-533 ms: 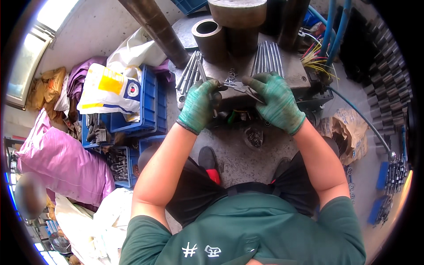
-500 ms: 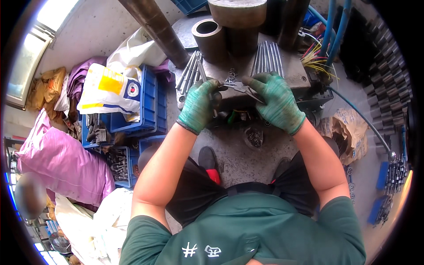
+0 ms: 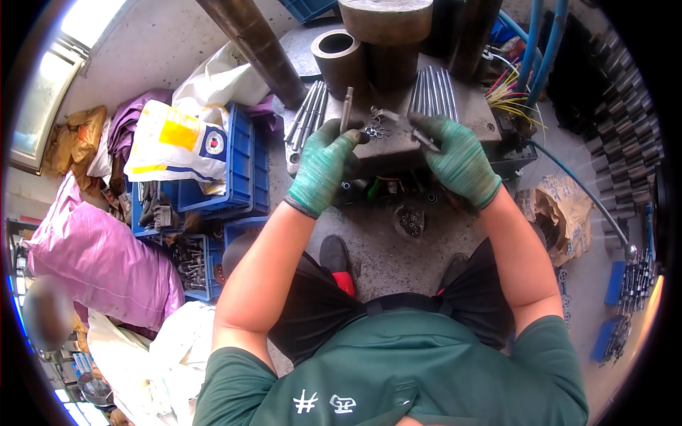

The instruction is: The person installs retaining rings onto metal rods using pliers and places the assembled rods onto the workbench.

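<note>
My left hand (image 3: 321, 167), in a green knitted glove, is closed around a metal rod (image 3: 347, 108) that stands up from the fist. My right hand (image 3: 460, 157), gloved alike, grips metal pliers (image 3: 425, 138); their jaws point left and are smeared by motion. Between the hands, a small heap of metal rings (image 3: 376, 130) lies on the steel block (image 3: 398, 147). More rods lie side by side on that block: a left bundle (image 3: 307, 113) near my left hand and a right row (image 3: 435, 92) beyond my right hand.
A thick steel tube (image 3: 337, 64) and a heavy round press part (image 3: 387, 18) stand behind the rods. Blue crates (image 3: 245, 167) and a purple sack (image 3: 106, 255) are on the left. Coloured wires (image 3: 517, 92), a hose (image 3: 582, 184) and a paper bag (image 3: 558, 220) are on the right.
My hands have drawn apart. The pliers have moved right and away from the rod, toward the rings. The rod in my left hand now stands more upright.
</note>
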Tool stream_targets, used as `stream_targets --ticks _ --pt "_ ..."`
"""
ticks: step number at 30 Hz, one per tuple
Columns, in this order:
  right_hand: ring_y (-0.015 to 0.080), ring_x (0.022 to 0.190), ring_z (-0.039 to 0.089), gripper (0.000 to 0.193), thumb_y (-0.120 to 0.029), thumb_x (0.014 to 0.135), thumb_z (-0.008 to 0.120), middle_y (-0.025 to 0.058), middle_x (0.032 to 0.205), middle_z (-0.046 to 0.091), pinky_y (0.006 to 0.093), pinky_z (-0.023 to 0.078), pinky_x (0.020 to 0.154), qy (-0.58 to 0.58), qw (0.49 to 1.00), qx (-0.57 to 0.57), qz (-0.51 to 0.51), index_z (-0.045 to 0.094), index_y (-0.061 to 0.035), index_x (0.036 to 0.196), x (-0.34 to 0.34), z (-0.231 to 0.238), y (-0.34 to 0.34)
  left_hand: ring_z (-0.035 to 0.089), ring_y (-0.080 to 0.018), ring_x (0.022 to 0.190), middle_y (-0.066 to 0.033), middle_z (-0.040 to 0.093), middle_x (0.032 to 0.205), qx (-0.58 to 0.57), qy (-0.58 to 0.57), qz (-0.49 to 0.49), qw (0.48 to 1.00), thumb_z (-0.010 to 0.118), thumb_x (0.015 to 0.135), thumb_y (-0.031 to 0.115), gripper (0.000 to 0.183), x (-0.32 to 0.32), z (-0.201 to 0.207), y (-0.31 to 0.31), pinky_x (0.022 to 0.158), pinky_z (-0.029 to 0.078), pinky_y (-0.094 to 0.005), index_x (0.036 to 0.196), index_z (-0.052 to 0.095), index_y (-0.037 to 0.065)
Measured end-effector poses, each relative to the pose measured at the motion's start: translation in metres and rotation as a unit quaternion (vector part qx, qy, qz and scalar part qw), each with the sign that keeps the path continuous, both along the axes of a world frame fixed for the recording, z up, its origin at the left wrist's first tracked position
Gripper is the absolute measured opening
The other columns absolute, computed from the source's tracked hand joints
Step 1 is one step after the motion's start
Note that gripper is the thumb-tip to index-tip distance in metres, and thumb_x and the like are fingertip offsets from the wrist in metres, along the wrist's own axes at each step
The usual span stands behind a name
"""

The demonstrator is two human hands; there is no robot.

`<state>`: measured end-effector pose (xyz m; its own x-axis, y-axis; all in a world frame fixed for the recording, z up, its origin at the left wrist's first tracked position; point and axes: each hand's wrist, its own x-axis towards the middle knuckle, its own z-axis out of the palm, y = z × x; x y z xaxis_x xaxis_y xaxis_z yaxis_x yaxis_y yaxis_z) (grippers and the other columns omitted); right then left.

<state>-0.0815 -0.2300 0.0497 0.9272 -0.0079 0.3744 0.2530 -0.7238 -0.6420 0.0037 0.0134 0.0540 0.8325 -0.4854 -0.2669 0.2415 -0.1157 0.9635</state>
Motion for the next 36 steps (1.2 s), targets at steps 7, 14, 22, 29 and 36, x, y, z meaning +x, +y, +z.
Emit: stream_targets --ticks 7,14,22,29,36 --pt "0.0302 0.108 0.075 0.044 -0.010 0.092 0.070 0.0246 0.119 0.074 0.0368 0.057 0.095 0.074 0.992 0.106 -0.013 0.068 -0.0015 0.135 -0.002 0.010 -0.008 0.061 -0.0088 0.080 -0.0063 0.075 0.106 0.015 -0.108 0.015 0.994 0.057 0.101 0.010 0.039 0.001 -0.013 0.003 0.073 0.053 -0.0238 0.137 0.067 0.001" --pt "0.0224 0.103 0.075 0.049 -0.010 0.090 0.071 0.0242 0.115 0.076 0.0336 0.057 0.093 0.164 0.981 0.095 0.050 0.067 -0.0007 0.137 -0.001 0.012 -0.026 0.066 -0.0130 0.094 -0.0080 0.075 0.110 0.095 -0.250 -0.024 0.963 0.059 0.098 0.003 0.036 0.003 -0.011 0.006 0.087 0.055 -0.0275 0.133 0.070 0.000" --pt "0.0242 0.100 0.076 0.050 -0.012 0.088 0.072 0.0232 0.113 0.077 0.0344 0.057 0.093 0.238 0.958 0.055 0.149 0.067 0.0010 0.136 -0.007 0.030 -0.014 0.070 -0.0138 0.095 -0.0111 0.075 0.109 0.014 -0.127 -0.096 0.987 0.060 0.101 0.009 0.036 -0.005 0.002 0.005 0.085 0.058 -0.0274 0.134 0.066 -0.006" --pt "0.0234 0.100 0.075 0.050 -0.010 0.087 0.072 0.0218 0.115 0.077 0.0345 0.057 0.094 0.259 0.949 0.084 0.156 0.067 0.0016 0.136 -0.007 0.030 -0.013 0.071 -0.0141 0.074 -0.0117 0.074 0.098 -0.024 0.019 -0.094 0.995 0.059 0.103 0.015 0.039 -0.006 0.005 0.004 0.062 0.056 -0.0239 0.136 0.062 -0.006" --pt "0.0242 0.103 0.075 0.050 -0.011 0.087 0.073 0.0217 0.114 0.077 0.0343 0.057 0.095 0.251 0.955 0.070 0.138 0.068 0.0013 0.135 -0.008 0.035 -0.017 0.063 -0.0085 0.064 -0.0064 0.069 0.086 -0.032 0.046 -0.084 0.995 0.062 0.106 0.025 0.043 -0.007 0.006 0.003 0.053 0.047 -0.0194 0.135 0.061 -0.006"
